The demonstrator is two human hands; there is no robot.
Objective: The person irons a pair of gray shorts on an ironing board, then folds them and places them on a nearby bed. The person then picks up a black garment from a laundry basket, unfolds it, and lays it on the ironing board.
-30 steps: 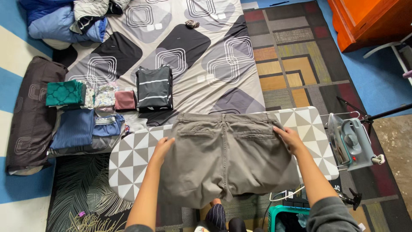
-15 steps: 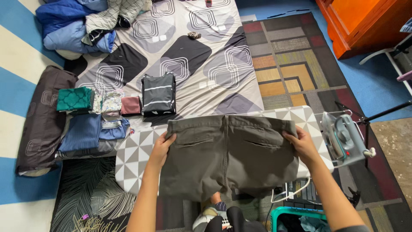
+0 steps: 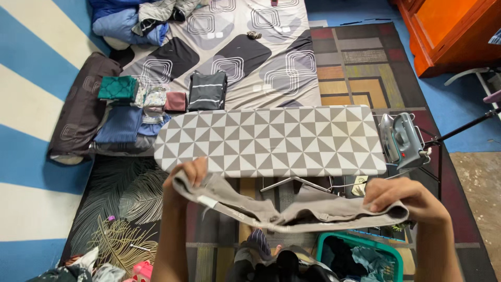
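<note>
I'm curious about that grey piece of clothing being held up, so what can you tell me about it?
The grey shorts look like plain woven cotton, with a waistband and a small pale label near the left hand. They are lifted clear of the ironing board, held by the waistband, sagging in the middle. The left hand pinches one end and the right hand the other. They hang in front of the board's near edge, above a green laundry basket.

Ironing board, iron, basket
</note>
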